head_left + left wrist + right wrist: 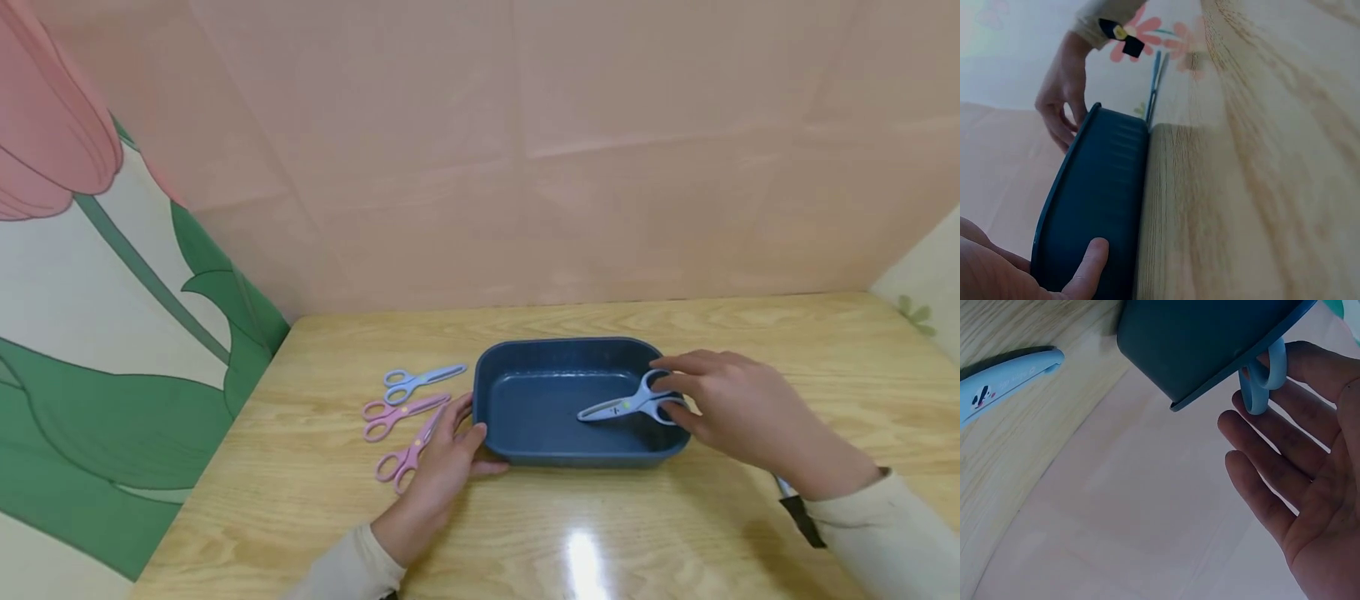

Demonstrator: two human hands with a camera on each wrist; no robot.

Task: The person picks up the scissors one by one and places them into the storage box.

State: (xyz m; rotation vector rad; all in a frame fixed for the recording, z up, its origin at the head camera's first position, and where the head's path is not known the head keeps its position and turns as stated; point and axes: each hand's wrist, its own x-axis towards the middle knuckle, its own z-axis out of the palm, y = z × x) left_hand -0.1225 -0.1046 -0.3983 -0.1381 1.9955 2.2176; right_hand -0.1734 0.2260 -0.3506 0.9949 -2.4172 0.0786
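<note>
A dark blue rectangular container (532, 412) stands on the table. My left hand (441, 471) grips its near left corner, with one digit lying along the outer front wall (1113, 187) in the left wrist view. Over the container's right end, my right hand (738, 408) holds light blue scissors (622, 407) by the finger loops (1257, 384), with the blades pointing left over the container's inside. To the left lie another pair of blue scissors (423, 379) and two pairs of pink scissors (405, 412). My left hand partly covers the nearer pink pair.
More blue scissors (1010, 381) lie on the table to the container's right, mostly hidden under my right forearm in the head view. The wood-grain table (585, 533) meets a pink wall covering (517, 208) at the back. A tulip-patterned panel (127, 400) borders its left side.
</note>
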